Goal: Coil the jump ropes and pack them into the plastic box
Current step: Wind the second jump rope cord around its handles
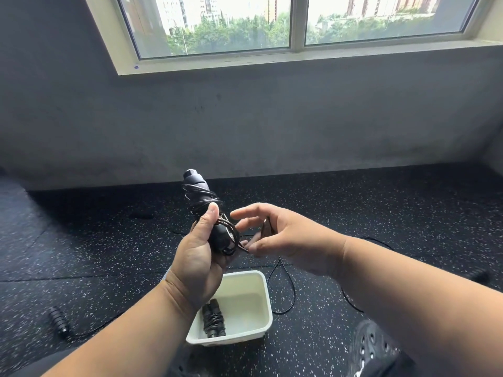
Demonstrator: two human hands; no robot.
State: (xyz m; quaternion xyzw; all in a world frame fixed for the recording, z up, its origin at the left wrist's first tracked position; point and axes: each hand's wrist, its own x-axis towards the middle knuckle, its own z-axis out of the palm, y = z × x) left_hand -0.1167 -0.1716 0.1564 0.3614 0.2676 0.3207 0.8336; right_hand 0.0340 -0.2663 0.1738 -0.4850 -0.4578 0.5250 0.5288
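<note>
**Second rope mid-wrap, one bundle boxed**

A speckled black floor (pixel 353 213) is seen below a grey wall and a window (pixel 296 23). A white plastic box (pixel 261 317) sits on the floor beneath the hands; one coiled rope bundle (pixel 213 319) is already laid inside, against its left wall. A dark perforated shoe (pixel 373 349) is noted just right of the box.

A pair of black handles (pixel 202 202) is gripped upright in the left hand (pixel 198 257), cord wound around them. The loose cord (pixel 285 284) is pinched at the right hand (pixel 283 240), between thumb and curled fingers, forefinger extended; a long tail is left trailing over the floor, so winding is judged partly done.

A further rope handle (pixel 58 321) is seen lying at left, another dark handle (pixel 480 276) at far right. At least one rope is judged still uncoiled. Tangling of the trailing cord is a risk.
</note>
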